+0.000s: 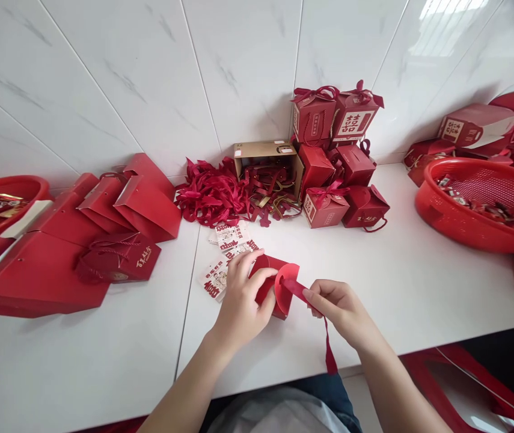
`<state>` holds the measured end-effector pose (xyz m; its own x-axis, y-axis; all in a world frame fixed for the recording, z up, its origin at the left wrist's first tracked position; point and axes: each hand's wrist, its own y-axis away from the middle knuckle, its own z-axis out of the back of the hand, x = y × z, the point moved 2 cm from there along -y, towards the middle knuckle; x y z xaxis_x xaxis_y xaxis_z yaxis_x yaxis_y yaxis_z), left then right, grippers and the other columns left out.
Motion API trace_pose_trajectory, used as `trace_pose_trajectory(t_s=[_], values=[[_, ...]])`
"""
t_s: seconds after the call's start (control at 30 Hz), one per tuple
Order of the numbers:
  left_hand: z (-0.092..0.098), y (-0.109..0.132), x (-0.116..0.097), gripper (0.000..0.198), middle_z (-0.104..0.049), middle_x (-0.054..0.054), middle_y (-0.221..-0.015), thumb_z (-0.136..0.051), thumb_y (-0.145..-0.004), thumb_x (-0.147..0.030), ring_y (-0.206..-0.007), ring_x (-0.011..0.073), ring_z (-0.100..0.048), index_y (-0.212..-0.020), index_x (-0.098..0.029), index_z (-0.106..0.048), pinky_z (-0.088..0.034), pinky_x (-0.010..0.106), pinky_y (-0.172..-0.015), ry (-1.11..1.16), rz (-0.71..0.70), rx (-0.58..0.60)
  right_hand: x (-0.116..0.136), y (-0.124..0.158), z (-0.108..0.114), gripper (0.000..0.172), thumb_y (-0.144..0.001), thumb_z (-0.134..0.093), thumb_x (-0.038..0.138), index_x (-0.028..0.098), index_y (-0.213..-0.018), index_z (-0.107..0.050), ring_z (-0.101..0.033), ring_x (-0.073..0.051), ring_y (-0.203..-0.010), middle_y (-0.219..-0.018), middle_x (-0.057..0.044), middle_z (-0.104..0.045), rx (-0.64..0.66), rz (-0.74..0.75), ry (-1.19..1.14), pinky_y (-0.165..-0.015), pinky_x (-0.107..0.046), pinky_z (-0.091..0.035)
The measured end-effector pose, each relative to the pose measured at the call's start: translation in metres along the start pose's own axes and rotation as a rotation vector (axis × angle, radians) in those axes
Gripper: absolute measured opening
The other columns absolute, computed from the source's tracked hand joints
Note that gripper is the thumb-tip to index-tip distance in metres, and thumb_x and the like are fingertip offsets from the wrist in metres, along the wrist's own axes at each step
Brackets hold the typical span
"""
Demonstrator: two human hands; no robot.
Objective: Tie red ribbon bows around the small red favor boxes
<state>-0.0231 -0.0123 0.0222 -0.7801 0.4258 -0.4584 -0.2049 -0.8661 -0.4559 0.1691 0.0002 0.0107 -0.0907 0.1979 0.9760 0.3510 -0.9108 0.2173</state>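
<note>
Left hand [245, 304]: I hold the red box [280, 263] with curved fingers, thumb against its rounded flap [285, 297]. The box sits on the counter [410, 282], between my hands and near the printed cards [234, 234]. With my right hand [338, 308], I pinch the ribbon [299, 290] between thumb and fingers; it runs from the flap, and its loose end hangs below. Beyond the cards, a ribbon pile [211, 193] lies beside the cardboard carton [239, 161].

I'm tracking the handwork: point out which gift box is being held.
The red gift box with the round flap, held by the left hand; the right hand grips the red ribbon at that flap. Neither hand touches the other gift boxes.
</note>
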Motion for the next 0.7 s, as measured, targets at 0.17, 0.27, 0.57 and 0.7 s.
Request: trace_pose_trajectory(t_s=[0.17, 0.27, 0.57, 0.7], values=[[-0.001, -0.003, -0.001, 0.012, -0.052, 0.009, -0.128, -0.058, -0.087, -0.014, -0.125, 0.0303, -0.042, -0.094, -0.022, -0.062, -0.043, 0.054, -0.103, -0.024, -0.022, -0.057, 0.006, -0.003, -0.007, 0.042, -0.085, -0.06, 0.053, 0.019, -0.061, -0.053, -0.045, -0.011, -0.055, -0.057, 0.003, -0.048, 0.016, 0.031, 0.057, -0.055, -0.025, -0.037], [-0.001, -0.004, -0.001, 0.012, -0.057, 0.008, -0.122, -0.058, -0.086, -0.01, -0.122, 0.0285, -0.046, -0.085, -0.022, -0.061, -0.045, 0.052, -0.101, -0.016, -0.052, -0.104, 0.006, -0.004, -0.008, 0.042, -0.088, -0.057, 0.052, 0.019, -0.062, -0.055, -0.05, -0.014, -0.059, -0.059, 0.001, -0.053, 0.03, 0.077, 0.133, -0.06, -0.027, -0.043], [0.015, -0.014, -0.011, 0.014, -0.061, 0.009, -0.11, -0.057, -0.085, -0.006, -0.107, 0.0232, -0.061, -0.087, -0.02, -0.06, -0.055, 0.04, -0.091, -0.033, -0.204, -0.246, 0.031, -0.024, -0.011, 0.027, -0.093, -0.057, 0.038, 0.025, -0.116, -0.064, -0.054, -0.025, -0.119, -0.123, -0.011, -0.059, 0.002, 0.566, 0.353, -0.103, -0.041, -0.043], [0.021, -0.015, -0.015, 0.015, -0.066, 0.006, -0.101, -0.052, -0.088, -0.007, -0.091, 0.0164, -0.067, -0.085, -0.02, -0.059, -0.058, 0.028, -0.077, -0.023, -0.177, -0.241, 0.042, -0.031, -0.021, 0.021, -0.093, -0.057, 0.039, 0.022, -0.1, -0.068, -0.063, -0.02, -0.09, -0.096, -0.006, -0.067, 0.123, 0.461, 0.298, -0.086, -0.035, -0.051]])
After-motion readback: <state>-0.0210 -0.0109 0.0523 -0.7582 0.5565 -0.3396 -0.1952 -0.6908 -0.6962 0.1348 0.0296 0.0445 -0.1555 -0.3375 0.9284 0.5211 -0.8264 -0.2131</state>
